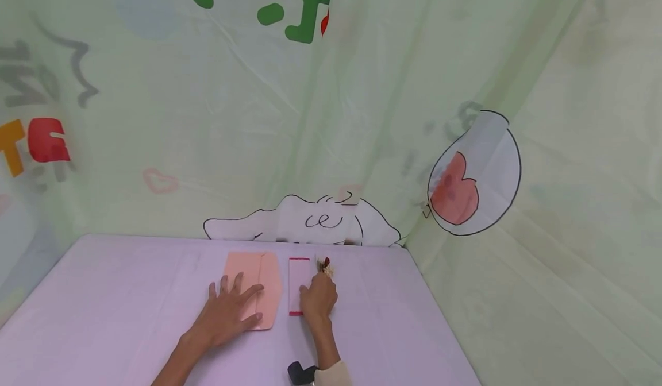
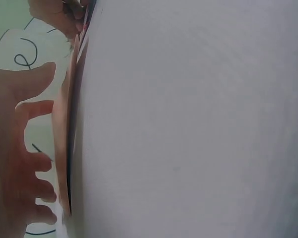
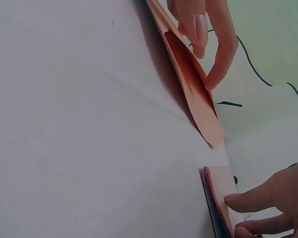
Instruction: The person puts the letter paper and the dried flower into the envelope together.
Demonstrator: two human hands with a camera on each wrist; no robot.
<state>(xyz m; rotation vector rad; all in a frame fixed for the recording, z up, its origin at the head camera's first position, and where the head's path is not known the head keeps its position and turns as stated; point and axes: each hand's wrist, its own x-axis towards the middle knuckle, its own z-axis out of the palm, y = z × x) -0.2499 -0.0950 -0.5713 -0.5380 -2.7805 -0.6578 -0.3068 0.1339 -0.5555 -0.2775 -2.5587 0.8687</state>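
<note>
A salmon-pink envelope (image 1: 243,265) lies on the table with its flap to the right. My left hand (image 1: 226,314) rests on it, fingers spread; in the right wrist view the envelope's mouth (image 3: 188,67) gapes beside those fingers. Just right of it is a pale folded card (image 1: 296,285) with red edges, standing slightly parted in the right wrist view. My right hand (image 1: 319,297) has its thumb at the card's right side, and its curled fingers hold a small dried-flower sprig (image 1: 326,266), whose head sticks out beyond the knuckles. The sprig's stem is hidden by the hand.
A pale lilac cloth covers the table (image 1: 129,294). Behind it hangs a light green curtain (image 1: 233,116) printed with cartoon figures and letters, meeting the table's back edge. A black device (image 1: 301,373) sits at my right wrist, by the beige sleeve (image 1: 333,374).
</note>
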